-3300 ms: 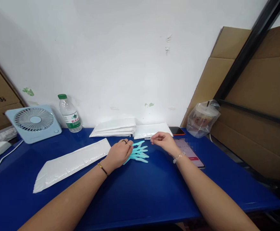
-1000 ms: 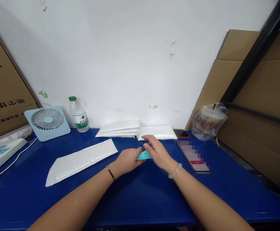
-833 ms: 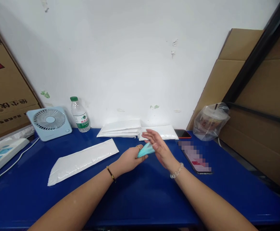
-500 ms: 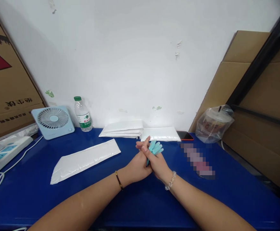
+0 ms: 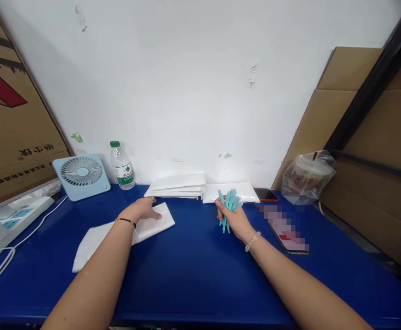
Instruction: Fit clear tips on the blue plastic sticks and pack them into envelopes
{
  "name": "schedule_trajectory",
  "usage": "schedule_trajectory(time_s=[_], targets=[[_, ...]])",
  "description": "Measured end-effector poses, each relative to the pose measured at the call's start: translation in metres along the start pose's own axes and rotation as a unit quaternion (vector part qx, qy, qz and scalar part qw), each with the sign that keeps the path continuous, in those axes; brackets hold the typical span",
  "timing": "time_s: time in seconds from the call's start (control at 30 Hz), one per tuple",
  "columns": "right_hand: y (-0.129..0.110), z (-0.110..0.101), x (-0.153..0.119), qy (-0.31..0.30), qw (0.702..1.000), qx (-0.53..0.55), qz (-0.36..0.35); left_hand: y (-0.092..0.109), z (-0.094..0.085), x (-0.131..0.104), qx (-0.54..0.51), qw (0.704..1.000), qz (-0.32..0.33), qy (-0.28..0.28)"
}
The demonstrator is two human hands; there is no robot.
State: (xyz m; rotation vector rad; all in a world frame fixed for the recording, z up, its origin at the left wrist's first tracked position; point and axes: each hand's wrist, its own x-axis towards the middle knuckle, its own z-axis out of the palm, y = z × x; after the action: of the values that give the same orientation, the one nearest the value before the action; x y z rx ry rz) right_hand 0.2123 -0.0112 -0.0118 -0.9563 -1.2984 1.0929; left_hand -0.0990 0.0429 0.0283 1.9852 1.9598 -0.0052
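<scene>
My right hand [image 5: 235, 221] is closed round a bunch of thin turquoise plastic sticks [image 5: 232, 198], held above the table's middle; their ends fan out above and below the fist. Over on the left, my left hand [image 5: 143, 209] reaches across a flat white plastic-wrapped packet [image 5: 154, 228]. Its thumb is stretched out over the packet, apart from the fingers, which are partly hidden behind the hand. My forearm covers part of the same packet.
White packets [image 5: 176, 185] lie stacked by the wall, another white packet [image 5: 243, 189] beside them. A dark phone [image 5: 267, 195], a partly blurred phone [image 5: 286, 236] and a bagged cup [image 5: 307, 178] are at right. A fan [image 5: 82, 176], bottle [image 5: 122, 167] and power strip [image 5: 18, 222] stand left.
My hands were together round the turquoise sticks. My left hand has let go and moved left to the white packet; the sticks stay in my right hand.
</scene>
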Motion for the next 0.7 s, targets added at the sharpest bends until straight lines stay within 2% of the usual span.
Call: schedule_trajectory(time_s=[0.07,0.1,0.13,0.17,0.2,0.23,0.33,0.37,0.4,0.43,0.5,0.57,0.63,0.7], targets=[[-0.002,0.001,-0.001,0.000,1.000,0.024,0.001,-0.001,-0.004,-0.004,-0.064,0.997,0.037,-0.017],[-0.005,0.001,-0.001,0.003,0.999,0.040,0.004,0.002,-0.006,-0.008,-0.120,0.991,0.064,-0.009],[-0.008,0.000,-0.002,0.007,0.998,0.056,0.008,0.008,-0.007,-0.013,-0.194,0.977,0.092,0.008],[-0.012,0.000,-0.003,0.010,0.997,0.070,0.013,0.016,-0.008,-0.017,-0.288,0.949,0.121,0.035],[-0.016,-0.001,-0.004,0.014,0.996,0.081,0.017,0.026,-0.009,-0.021,-0.391,0.908,0.136,0.066],[-0.020,-0.002,-0.005,0.015,0.996,0.090,0.021,0.036,-0.008,-0.024,-0.490,0.854,0.139,0.103],[-0.027,-0.002,-0.009,0.008,0.995,0.094,0.045,0.066,-0.001,-0.027,-0.712,0.652,0.149,0.213],[-0.027,-0.002,-0.010,0.002,0.995,0.083,0.055,0.074,0.002,-0.026,-0.752,0.602,0.148,0.224],[-0.026,-0.001,-0.010,-0.007,0.996,0.066,0.063,0.079,0.006,-0.024,-0.782,0.564,0.140,0.224],[-0.025,-0.001,-0.010,-0.015,0.996,0.047,0.071,0.083,0.011,-0.021,-0.803,0.540,0.126,0.219],[-0.020,-0.002,-0.009,-0.027,0.996,0.019,0.086,0.083,0.017,-0.016,-0.821,0.524,0.087,0.208],[-0.018,-0.004,-0.007,-0.029,0.994,0.015,0.104,0.078,0.018,-0.013,-0.802,0.552,0.045,0.223],[-0.019,-0.009,-0.005,-0.034,0.992,0.024,0.120,0.069,0.013,-0.015,-0.719,0.624,0.032,0.303],[-0.022,-0.016,-0.004,-0.057,0.989,0.030,0.133,0.061,0.004,-0.023,-0.549,0.725,0.096,0.405]])
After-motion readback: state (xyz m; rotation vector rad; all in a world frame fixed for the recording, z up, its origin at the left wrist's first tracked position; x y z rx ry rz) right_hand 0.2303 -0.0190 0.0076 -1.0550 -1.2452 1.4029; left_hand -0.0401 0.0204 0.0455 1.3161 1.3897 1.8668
